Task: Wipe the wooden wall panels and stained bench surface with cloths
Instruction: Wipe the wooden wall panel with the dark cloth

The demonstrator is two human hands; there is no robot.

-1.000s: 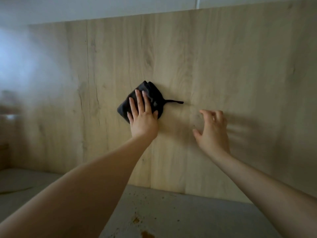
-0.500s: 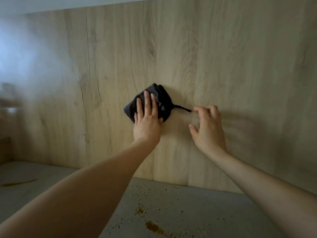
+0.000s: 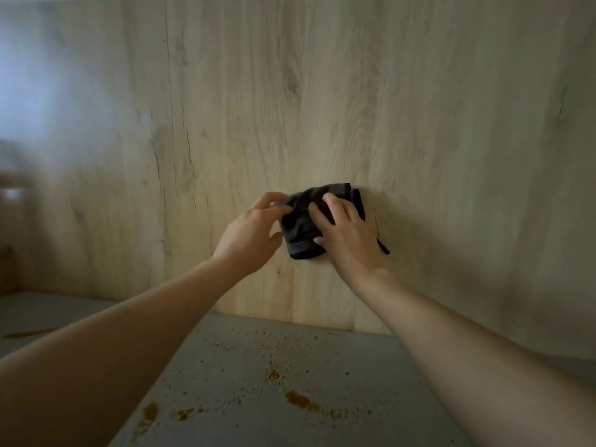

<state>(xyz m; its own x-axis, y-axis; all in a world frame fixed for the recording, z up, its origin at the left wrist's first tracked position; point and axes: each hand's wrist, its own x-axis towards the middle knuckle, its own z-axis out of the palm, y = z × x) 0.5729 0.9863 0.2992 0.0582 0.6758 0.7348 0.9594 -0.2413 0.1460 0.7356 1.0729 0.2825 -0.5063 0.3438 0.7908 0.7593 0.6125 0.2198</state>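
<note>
A dark folded cloth [image 3: 298,225] lies flat against the light wooden wall panel [image 3: 290,108], with a thin strip hanging at its lower right. My right hand [image 3: 350,237] presses on the cloth with its fingers spread and straight. My left hand [image 3: 253,229] sits just left of the cloth, fingers loosely curled, with the fingertips and thumb touching its left edge. Below the wall runs the grey bench surface [image 3: 361,359], speckled with orange-brown stains [image 3: 300,400].
More stain patches [image 3: 148,414] mark the bench near my left forearm, and a streak [image 3: 29,333] lies at the far left. A blurred brown object [image 3: 9,188] stands at the left edge. The wall panel extends wide to both sides.
The cloth passed from under my left hand to under my right hand. My right hand came in from the right onto it, and my left hand slid off to its left edge.
</note>
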